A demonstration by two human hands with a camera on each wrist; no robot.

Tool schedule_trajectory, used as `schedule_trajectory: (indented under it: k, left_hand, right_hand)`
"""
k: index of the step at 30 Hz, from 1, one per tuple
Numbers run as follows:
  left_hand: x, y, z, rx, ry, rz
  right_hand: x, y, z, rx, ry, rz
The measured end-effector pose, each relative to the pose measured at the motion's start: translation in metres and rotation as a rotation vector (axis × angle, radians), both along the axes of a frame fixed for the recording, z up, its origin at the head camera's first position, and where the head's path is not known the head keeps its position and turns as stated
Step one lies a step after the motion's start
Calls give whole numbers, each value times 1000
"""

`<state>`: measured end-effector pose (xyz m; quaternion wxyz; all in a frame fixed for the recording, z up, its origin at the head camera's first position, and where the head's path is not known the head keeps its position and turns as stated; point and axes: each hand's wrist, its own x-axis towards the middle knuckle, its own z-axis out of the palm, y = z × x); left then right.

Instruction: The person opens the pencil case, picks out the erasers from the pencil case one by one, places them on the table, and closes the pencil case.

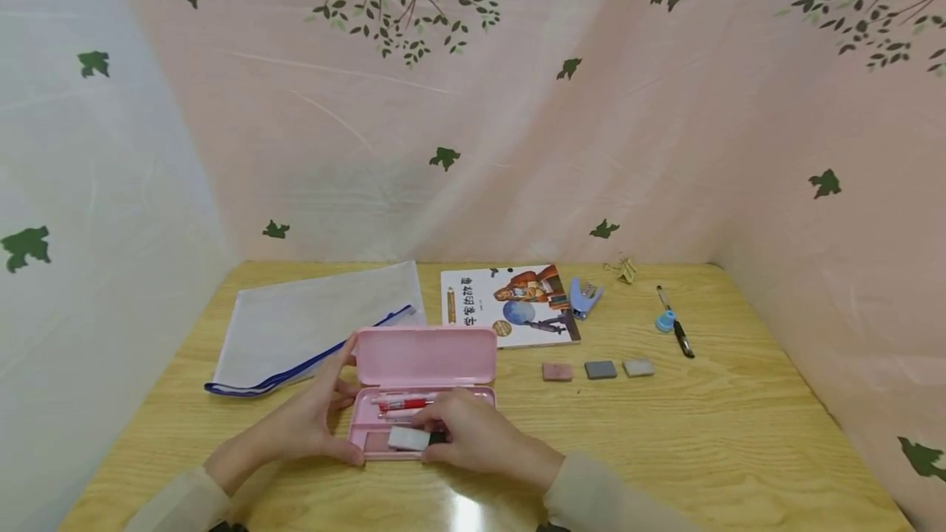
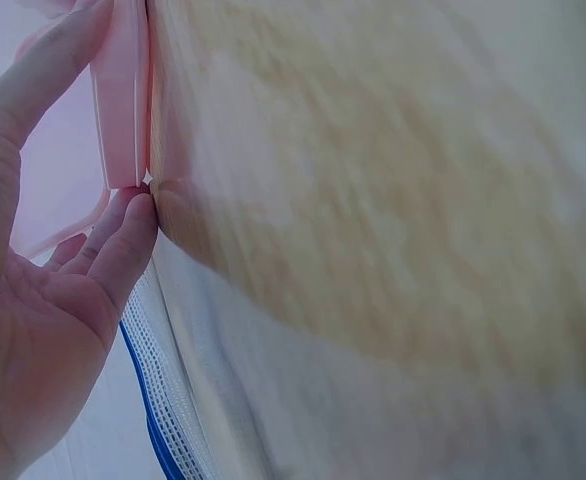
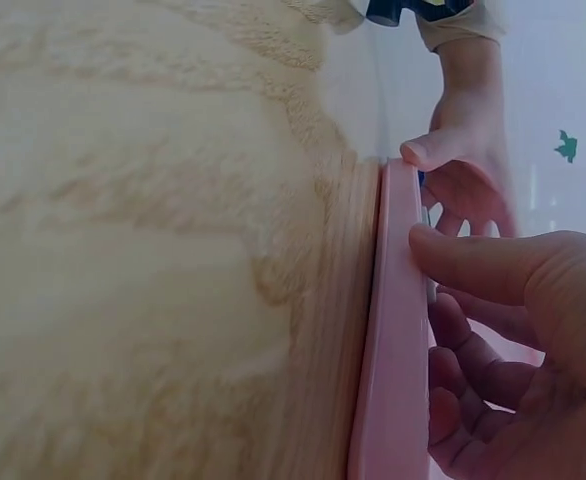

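Note:
A pink pencil case [image 1: 427, 355] lies with its lid up on the table, in front of the person. The left hand [image 1: 323, 417] holds its left end, thumb at the front corner and fingers toward the hinge; the left wrist view shows those fingertips against the case's side wall [image 2: 123, 95]. Inside the front compartment is a white eraser [image 1: 408, 438] with a dark end, pinched by the right hand [image 1: 473, 433]. In the right wrist view the right thumb [image 3: 473, 265] lies at the front rim. Several pens, one a red pen [image 1: 416, 405], fill the back compartment.
Behind the case lie a clear zip pouch [image 1: 318, 318] and a picture book [image 1: 473, 302]. To the right are a pink eraser [image 1: 557, 372], a grey eraser [image 1: 601, 369], a whitish eraser [image 1: 639, 368], a blue stapler [image 1: 584, 299], a binder clip [image 1: 626, 271], a black pen [image 1: 683, 341] and a small blue item [image 1: 665, 321].

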<state>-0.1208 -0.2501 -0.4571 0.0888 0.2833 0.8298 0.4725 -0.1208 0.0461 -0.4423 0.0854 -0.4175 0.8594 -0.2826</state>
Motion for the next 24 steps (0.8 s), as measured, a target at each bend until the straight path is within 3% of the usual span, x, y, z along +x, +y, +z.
schedule_trajectory:
  k: [8, 13, 24]
  left_hand:
    - [0, -1, 1, -16, -44, 12]
    - [0, -2, 2, -25, -44, 13]
    - [-1, -2, 7, -28, -58, 12]
  right_hand:
    - [5, -1, 3, 37, 20, -23]
    - [6, -1, 3, 3, 18, -12]
    - [5, -3, 8, -130, -127, -44]
